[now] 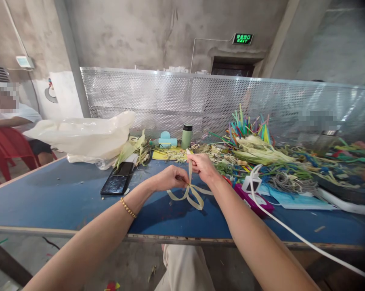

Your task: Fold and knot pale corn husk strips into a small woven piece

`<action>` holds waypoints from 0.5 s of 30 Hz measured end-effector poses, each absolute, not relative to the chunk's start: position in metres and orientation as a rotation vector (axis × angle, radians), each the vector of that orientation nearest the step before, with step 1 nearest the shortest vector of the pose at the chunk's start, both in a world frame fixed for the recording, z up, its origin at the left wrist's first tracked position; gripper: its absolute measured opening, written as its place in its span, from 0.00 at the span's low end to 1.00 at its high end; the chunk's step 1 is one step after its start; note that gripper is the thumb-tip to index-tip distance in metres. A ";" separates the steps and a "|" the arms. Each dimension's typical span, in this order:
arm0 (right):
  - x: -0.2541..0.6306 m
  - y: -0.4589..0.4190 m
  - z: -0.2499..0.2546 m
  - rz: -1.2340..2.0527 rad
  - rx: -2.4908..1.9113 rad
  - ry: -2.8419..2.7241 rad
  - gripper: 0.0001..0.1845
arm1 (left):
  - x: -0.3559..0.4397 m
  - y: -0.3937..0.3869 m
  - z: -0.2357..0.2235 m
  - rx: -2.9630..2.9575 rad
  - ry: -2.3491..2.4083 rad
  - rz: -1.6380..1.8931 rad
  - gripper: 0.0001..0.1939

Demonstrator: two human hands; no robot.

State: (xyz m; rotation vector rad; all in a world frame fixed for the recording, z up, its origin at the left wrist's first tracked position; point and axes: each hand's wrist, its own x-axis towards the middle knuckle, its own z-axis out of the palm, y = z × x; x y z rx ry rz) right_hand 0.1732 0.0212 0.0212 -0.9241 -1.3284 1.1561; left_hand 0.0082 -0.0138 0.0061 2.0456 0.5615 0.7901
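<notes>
Over the blue table (79,210), both hands work on a looped pale strip (197,200) that looks like dried husk or straw. Its loops spread out like petals from one gathered point. My left hand (173,178) is closed with fingertips pinching the strip near that gathered point. A little higher and to the right, my right hand (202,165) is closed around the strip's upper end, which sticks out past the fingers. Whether the strips are tied at the middle I cannot tell.
A black phone (117,180) and a large plastic bag (85,135) are at left. Behind the hands stands a green bottle (187,136). Husks (258,149), a purple power strip (255,202) and a white cable (287,228) occupy the right. Another person (13,115) sits far left.
</notes>
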 end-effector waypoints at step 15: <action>0.182 0.051 -0.012 1.131 -1.189 -1.478 0.21 | 0.010 -0.004 -0.001 1.353 0.497 0.996 0.17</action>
